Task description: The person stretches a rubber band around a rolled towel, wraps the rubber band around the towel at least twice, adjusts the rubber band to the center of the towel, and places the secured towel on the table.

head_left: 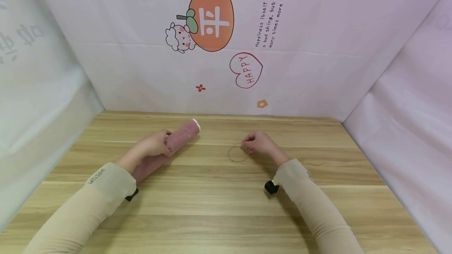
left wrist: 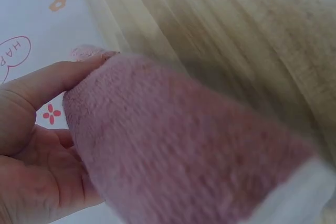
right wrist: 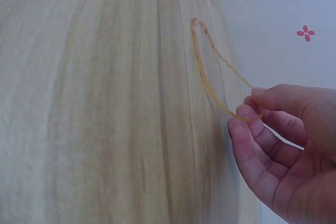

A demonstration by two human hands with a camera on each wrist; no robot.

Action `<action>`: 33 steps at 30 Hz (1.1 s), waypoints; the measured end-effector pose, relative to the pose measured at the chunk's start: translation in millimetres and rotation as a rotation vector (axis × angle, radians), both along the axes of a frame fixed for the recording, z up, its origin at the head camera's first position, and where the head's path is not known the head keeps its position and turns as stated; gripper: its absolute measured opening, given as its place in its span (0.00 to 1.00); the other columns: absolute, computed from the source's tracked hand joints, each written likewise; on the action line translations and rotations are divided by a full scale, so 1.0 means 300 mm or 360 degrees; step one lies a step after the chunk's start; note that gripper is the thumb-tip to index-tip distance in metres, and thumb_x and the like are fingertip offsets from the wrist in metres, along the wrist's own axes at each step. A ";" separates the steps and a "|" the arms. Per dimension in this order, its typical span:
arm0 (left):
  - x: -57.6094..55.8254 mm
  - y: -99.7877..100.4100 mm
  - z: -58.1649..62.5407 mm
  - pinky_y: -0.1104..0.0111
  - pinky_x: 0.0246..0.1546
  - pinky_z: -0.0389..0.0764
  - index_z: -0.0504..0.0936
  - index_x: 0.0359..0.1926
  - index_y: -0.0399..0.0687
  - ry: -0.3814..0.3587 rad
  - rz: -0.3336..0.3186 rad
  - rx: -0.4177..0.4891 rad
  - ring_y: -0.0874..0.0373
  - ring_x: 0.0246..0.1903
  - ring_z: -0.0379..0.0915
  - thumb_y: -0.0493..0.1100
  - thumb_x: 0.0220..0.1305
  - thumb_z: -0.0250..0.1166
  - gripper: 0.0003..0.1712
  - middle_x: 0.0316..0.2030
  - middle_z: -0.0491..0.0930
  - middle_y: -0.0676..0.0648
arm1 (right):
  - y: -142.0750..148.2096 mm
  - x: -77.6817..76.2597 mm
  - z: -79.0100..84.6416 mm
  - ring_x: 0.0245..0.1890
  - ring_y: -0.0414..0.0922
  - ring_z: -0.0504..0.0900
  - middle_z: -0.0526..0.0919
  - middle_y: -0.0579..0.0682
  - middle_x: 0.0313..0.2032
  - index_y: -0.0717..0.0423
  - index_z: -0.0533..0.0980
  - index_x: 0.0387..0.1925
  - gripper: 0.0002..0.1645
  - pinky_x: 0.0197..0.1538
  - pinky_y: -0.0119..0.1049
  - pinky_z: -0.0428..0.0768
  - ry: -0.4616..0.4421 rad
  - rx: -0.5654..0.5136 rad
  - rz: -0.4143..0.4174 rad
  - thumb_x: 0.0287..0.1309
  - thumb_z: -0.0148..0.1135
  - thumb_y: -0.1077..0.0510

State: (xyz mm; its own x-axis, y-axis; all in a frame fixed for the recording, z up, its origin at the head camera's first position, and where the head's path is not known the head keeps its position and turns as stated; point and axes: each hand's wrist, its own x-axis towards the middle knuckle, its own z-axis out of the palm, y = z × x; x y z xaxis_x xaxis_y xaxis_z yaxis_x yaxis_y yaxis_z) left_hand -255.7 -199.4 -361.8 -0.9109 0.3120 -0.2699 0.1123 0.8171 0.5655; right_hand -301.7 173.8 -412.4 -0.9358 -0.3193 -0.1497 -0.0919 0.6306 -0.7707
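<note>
My left hand grips a long rolled-up pink towel around its middle. The towel's fuzzy surface fills much of the left wrist view, with a white edge at the lower right. It slants over the table, its far end pointing away and to the right. Off to the right, my right hand pinches a thin yellowish rubber band between thumb and fingertips. In the right wrist view the rubber band hangs out as a loose loop from the fingers. The two hands are apart, with the loop on the towel's side.
Both hands work over a wood-grain table. A white printed cloth stands as a wall along its back edge, and plain pale cloth closes in the sides. Small black wrist cameras sit at the cuffs.
</note>
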 end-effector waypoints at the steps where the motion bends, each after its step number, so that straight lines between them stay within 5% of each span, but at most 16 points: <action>1: -0.001 0.003 0.002 0.45 0.61 0.74 0.56 0.71 0.20 0.0003 0.0001 -0.0009 0.30 0.65 0.65 0.33 0.61 0.69 0.44 0.66 0.64 0.21 | -0.001 0.000 0.000 0.31 0.43 0.83 0.86 0.55 0.34 0.69 0.83 0.44 0.10 0.37 0.35 0.86 -0.0001 -0.0003 0.0000 0.70 0.62 0.64; 14: -0.008 0.046 0.014 0.48 0.56 0.78 0.73 0.61 0.21 0.0213 -0.0005 -0.0031 0.40 0.52 0.75 0.32 0.57 0.70 0.31 0.52 0.79 0.30 | -0.018 0.012 0.015 0.30 0.43 0.80 0.84 0.55 0.33 0.68 0.82 0.45 0.10 0.37 0.33 0.84 0.0014 -0.0082 0.0002 0.71 0.61 0.62; 28: -0.010 0.102 0.002 0.46 0.59 0.77 0.75 0.61 0.26 0.0264 -0.0093 0.0012 0.35 0.58 0.74 0.30 0.58 0.70 0.29 0.58 0.77 0.28 | -0.034 0.025 0.043 0.28 0.47 0.79 0.82 0.55 0.29 0.67 0.82 0.47 0.13 0.35 0.39 0.82 0.0101 -0.0078 0.0025 0.73 0.61 0.59; 33: -0.013 0.116 -0.002 0.49 0.52 0.80 0.78 0.59 0.30 0.0305 -0.0159 -0.0013 0.45 0.47 0.77 0.31 0.57 0.70 0.27 0.54 0.80 0.32 | -0.031 0.021 0.049 0.31 0.49 0.81 0.83 0.57 0.31 0.68 0.81 0.47 0.13 0.39 0.45 0.84 0.0090 -0.0126 0.0019 0.73 0.61 0.60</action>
State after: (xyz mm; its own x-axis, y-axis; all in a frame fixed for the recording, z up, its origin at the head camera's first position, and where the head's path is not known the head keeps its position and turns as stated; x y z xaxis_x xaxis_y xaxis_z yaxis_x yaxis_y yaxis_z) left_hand -259.5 -164.6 -362.2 -0.9105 0.4019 -0.0974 0.2981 0.8010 0.5192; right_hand -295.5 164.6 -397.6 -0.9381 -0.3389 -0.0707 -0.1436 0.5668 -0.8113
